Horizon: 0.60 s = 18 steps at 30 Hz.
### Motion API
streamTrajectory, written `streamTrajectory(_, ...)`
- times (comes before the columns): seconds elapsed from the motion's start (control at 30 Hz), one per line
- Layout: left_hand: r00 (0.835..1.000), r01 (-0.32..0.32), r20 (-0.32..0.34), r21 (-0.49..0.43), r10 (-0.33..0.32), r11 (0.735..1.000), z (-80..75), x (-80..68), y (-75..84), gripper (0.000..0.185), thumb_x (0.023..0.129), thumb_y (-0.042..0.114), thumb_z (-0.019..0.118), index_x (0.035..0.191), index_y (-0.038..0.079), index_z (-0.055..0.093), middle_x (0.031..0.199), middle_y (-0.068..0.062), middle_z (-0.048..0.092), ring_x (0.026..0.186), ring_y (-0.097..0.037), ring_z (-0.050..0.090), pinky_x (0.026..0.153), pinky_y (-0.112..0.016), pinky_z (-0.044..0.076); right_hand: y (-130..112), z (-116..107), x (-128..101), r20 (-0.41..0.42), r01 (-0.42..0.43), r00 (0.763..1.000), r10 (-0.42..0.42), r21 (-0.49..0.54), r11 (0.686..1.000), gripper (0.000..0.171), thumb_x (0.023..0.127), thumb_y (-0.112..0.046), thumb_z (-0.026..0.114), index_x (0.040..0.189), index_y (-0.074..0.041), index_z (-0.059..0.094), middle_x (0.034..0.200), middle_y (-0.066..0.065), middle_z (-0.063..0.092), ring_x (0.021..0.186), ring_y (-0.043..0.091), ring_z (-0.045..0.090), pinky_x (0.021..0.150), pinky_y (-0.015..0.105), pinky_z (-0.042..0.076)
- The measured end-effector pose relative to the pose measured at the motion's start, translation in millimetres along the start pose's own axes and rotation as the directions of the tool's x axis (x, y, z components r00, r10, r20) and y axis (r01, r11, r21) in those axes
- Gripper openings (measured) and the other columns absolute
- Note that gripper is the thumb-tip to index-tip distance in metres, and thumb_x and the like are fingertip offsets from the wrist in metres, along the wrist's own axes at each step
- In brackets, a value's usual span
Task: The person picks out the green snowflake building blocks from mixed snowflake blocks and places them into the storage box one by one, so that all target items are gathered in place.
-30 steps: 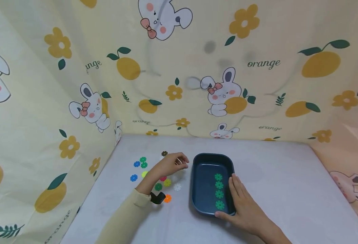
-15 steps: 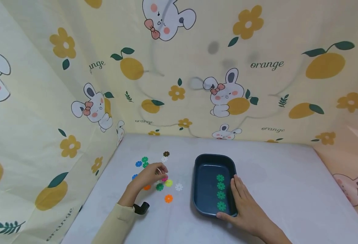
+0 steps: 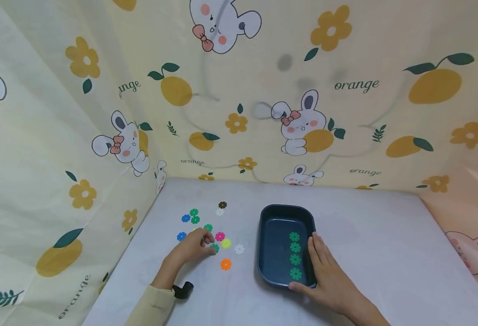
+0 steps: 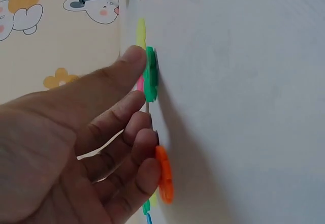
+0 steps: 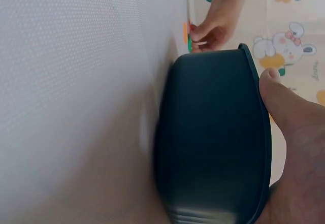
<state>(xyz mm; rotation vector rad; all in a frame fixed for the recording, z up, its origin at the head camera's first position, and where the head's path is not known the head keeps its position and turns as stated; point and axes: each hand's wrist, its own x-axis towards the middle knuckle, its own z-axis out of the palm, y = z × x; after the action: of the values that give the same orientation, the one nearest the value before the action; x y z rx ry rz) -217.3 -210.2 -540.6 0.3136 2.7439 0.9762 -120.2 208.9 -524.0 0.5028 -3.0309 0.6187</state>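
My left hand [image 3: 190,248] is over a scatter of colourful flower-shaped plastic discs. Its thumb touches the edge of a green disc [image 4: 151,74], and the index fingertip is close by. The other fingers bend loosely above an orange disc [image 4: 164,174] in the left wrist view. On the right, a dark blue rectangular tray [image 3: 271,253] holds several green discs [image 3: 294,247] in a line along its right side. My right hand [image 3: 330,280] rests against this tray, fingers straight along the right rim and thumb at the near edge.
Around the left hand lie a pink disc [image 3: 220,236], a yellow disc [image 3: 226,243], a white disc [image 3: 239,249] and an orange disc [image 3: 226,264]. Farther back are blue, green, white and brown discs [image 3: 222,205]. A printed curtain [image 3: 239,145] borders the white table [image 3: 365,231].
The left hand has moved left and toward the near side, from beside the tray down to the green disc among the scattered ones. The right hand stays on the tray.
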Motion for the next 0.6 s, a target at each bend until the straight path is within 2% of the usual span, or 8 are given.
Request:
streamTrajectory(0.27,1.000,-0.007,0.016,0.035,0.006,0.999,1.0,-1.9,4.5,0.030,0.086,0.015,0.092,0.104,0.010,0.067,0.098,-0.003,0.061,0.089,-0.019,0.054,0.082,-0.037,0.052,1.3,2.6,2.1,-0.006,0.012,1.000,-0.012,-0.008,1.000,0.135,0.083,-0.086,0.067,0.168,0.006,0.018,0.178,0.024,0.009,0.163,0.044,0.014,0.123,0.064,0.031)
streamTrajectory(0.43,0.999,-0.032,0.021,0.062,0.030,0.998,2.8,-1.2,6.1,0.030,0.088,0.013,0.090,0.105,0.011,0.066,0.094,-0.001,0.061,0.088,-0.018,0.055,0.080,-0.033,0.053,1.1,2.2,2.0,-0.009,0.011,1.000,-0.011,-0.009,1.000,0.135,0.083,-0.086,0.068,0.167,0.006,0.019,0.177,0.025,0.010,0.163,0.044,0.015,0.123,0.064,0.031)
streamTrajectory(0.6,0.998,-0.060,0.016,0.000,0.060,0.998,2.8,-0.7,9.7,0.022,0.093,0.004,0.083,0.104,0.010,0.065,0.089,0.001,0.060,0.086,-0.017,0.056,0.077,-0.030,0.053,0.8,0.8,1.5,-0.006,0.008,1.000,-0.008,-0.010,1.000,0.134,0.083,-0.086,0.067,0.168,0.006,0.018,0.177,0.024,0.010,0.163,0.044,0.014,0.123,0.064,0.031)
